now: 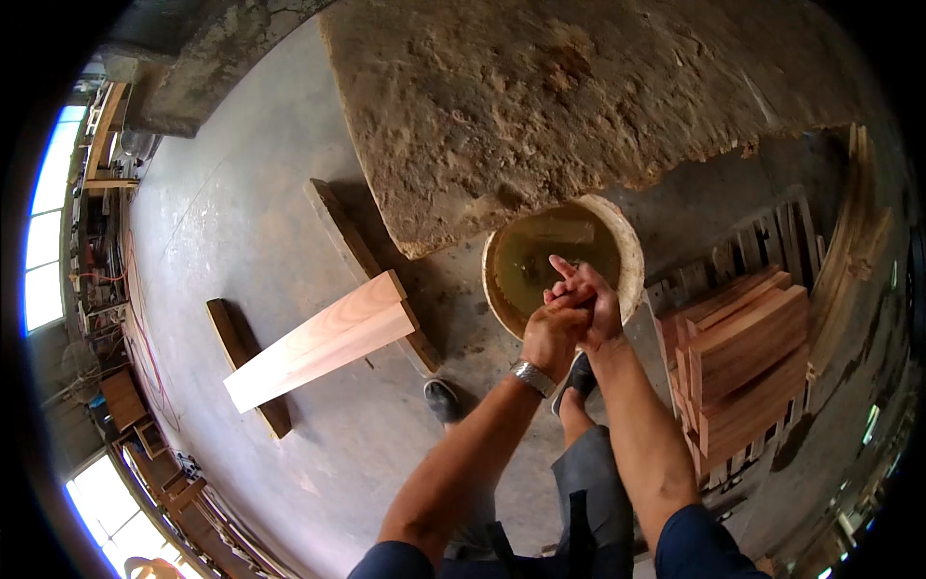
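My left hand (555, 337), with a metal-band watch (533, 377) on its wrist, presses closed against my right hand (600, 302). The right hand's fingers are partly curled around the left, with one finger stretched out toward the upper left. No tool or wood shows in either hand; the space between the palms is hidden. Both hands are over the near side of a round, pale-rimmed bucket (632, 253) of murky greenish water. Overhanging the bucket's far side is a rough, thick slab (540, 106) with a crumbly edge.
Left of the bucket, a reddish-pale plank (323, 343) lies across two wooden bearers (249, 372). Several sawn boards (748, 357) are stacked at the right, beside long timber lengths (849, 261). My shoe (442, 399) stands on the grey floor (231, 193). Benches line the left wall.
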Demonstrator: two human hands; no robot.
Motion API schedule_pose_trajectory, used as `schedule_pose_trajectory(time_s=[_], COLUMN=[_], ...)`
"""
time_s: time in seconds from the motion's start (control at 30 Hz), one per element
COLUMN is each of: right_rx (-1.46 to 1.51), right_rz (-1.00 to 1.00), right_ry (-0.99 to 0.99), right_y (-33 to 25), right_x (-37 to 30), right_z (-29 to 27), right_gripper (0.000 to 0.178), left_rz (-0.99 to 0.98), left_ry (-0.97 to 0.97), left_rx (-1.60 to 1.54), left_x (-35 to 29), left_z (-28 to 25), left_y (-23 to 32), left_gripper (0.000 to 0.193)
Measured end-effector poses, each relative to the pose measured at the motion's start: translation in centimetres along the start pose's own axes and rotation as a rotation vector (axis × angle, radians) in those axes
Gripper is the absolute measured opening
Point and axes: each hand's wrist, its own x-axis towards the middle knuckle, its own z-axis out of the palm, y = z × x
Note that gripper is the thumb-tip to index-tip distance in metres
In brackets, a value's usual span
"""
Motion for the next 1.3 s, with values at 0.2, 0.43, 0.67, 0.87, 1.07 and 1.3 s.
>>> schedule_pose_trajectory(time_s=[0.2, 0.43, 0.67, 0.87, 1.07, 1.3], right_rx=[0.243, -0.042, -0.408, -1.054, -1.157, 0.099], right_rz=[0.046, -0.050, 0.105, -0.029, -0.068, 0.326], right_ry=[-0.071, 0.284, 0.450, 0.507, 0.806, -0.072], right_y=[3.1, 5.1, 3.9, 0.1, -1.0, 1.2], right_x=[-5.0, -3.6, 0.2, 5.0, 9.0, 2.2], right_z=[7.3, 7.4, 3.3, -2.7, -9.1, -5.4], right_gripper=[0.051, 0.079, 0.023, 0.031, 0.037, 0.036], left_rz=[-0.051, 0.810, 0.493, -0.017, -0.051, -0.200], left_ry=[0.058, 0.477, 0.111, 0.400, 0.448, 0.227], left_rx=[-0.463, 1.141, 1.197, -0.082, -0.029, -0.112], left_x=[1.8, -0.7, -1.7, -3.2, -0.9, 1.4], left_z=[3.2, 6.4, -2.5, -1.5, -4.4, -3.3], left_y=[3.2, 4.3, 1.2, -1.3, 2.0, 2.6], left_gripper=[0.090, 0.025, 0.038, 0.047, 0.076, 0.065])
